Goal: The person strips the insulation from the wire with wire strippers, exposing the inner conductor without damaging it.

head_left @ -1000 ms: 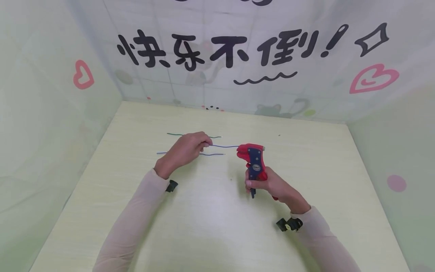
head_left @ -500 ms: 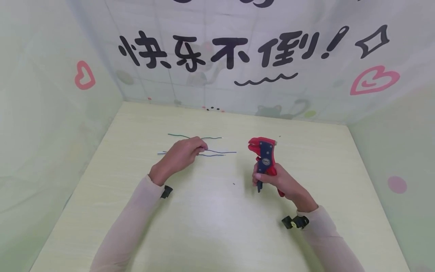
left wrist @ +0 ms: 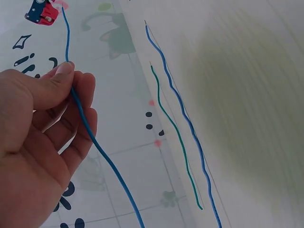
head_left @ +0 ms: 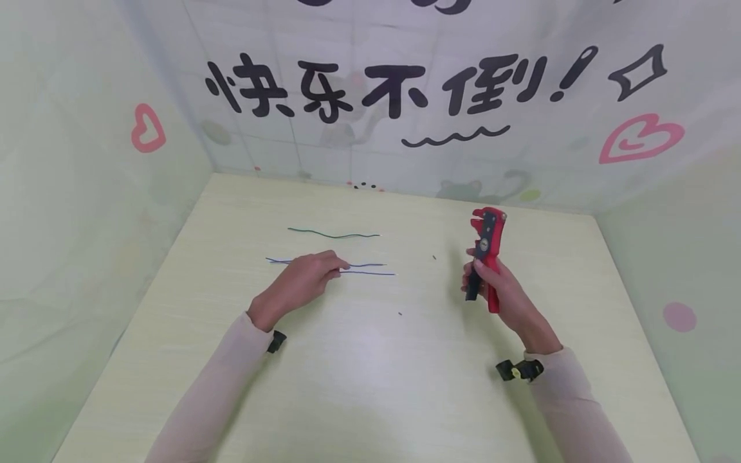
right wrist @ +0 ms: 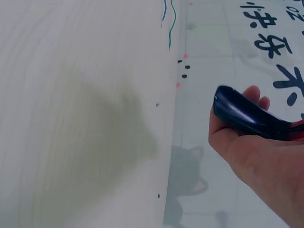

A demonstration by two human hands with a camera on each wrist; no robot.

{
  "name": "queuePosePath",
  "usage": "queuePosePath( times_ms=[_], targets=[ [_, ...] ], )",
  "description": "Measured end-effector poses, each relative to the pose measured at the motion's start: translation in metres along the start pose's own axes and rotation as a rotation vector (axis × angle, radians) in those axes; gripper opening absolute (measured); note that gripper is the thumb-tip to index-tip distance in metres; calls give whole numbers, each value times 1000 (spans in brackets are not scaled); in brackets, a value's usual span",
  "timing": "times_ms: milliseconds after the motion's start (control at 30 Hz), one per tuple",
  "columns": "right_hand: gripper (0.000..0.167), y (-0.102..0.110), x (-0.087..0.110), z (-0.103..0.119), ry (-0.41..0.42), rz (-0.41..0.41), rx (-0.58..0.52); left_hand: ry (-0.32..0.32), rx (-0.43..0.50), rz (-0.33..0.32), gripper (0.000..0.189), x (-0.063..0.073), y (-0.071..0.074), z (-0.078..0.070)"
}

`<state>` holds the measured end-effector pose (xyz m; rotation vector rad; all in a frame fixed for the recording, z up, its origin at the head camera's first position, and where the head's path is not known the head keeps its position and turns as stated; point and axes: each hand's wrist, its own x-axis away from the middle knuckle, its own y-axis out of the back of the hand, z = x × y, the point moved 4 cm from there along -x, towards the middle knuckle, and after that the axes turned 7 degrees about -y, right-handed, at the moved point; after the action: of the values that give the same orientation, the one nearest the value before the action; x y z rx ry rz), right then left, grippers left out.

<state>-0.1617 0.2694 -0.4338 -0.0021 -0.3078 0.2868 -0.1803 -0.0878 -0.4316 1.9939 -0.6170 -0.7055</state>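
My left hand (head_left: 303, 278) pinches a blue wire (head_left: 369, 273) between thumb and fingers, low over the table. In the left wrist view this wire (left wrist: 116, 173) runs past the curled fingers. A second blue wire (head_left: 367, 265) lies just behind it, its middle hidden by the hand. Farther back lies a green wire (head_left: 334, 236). Both lying wires show a thin bare tip in the left wrist view. My right hand (head_left: 505, 286) grips the handles of a red and dark blue wire stripper (head_left: 489, 235), held up at the right with its jaws apart from any wire.
Small cut bits lie on the pale tabletop (head_left: 370, 386): a blue bit (right wrist: 157, 104) and a green bit (right wrist: 158, 195) in the right wrist view. A printed cloth wall (head_left: 359, 154) closes the back, with cloth on both sides. Black camera mounts (head_left: 520, 370) sit at the wrists.
The blue wire's end came away from the stripper's jaws. My right hand moved right and back with the stripper; my left lowered the wire towards me. Small bits now show on the table.
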Motion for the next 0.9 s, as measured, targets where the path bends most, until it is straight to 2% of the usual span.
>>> queuePosePath(
  times_ms=[133,233,467,667,900],
  targets=[
    [40,11,-1,0,6,-54,-10,6,1,21,23,3,-4,2],
    [38,20,-2,-1,-4,-113,32,2,2,32,21,4,-7,4],
    [61,31,-4,-6,-96,-250,289,-10,14,15,20,7,-11,5],
    [63,39,-6,-9,-81,-338,447,-10,12,12,20,10,-13,7],
    [72,47,-8,-13,-110,-359,550,-3,-12,49,19,12,-17,9]
  ],
)
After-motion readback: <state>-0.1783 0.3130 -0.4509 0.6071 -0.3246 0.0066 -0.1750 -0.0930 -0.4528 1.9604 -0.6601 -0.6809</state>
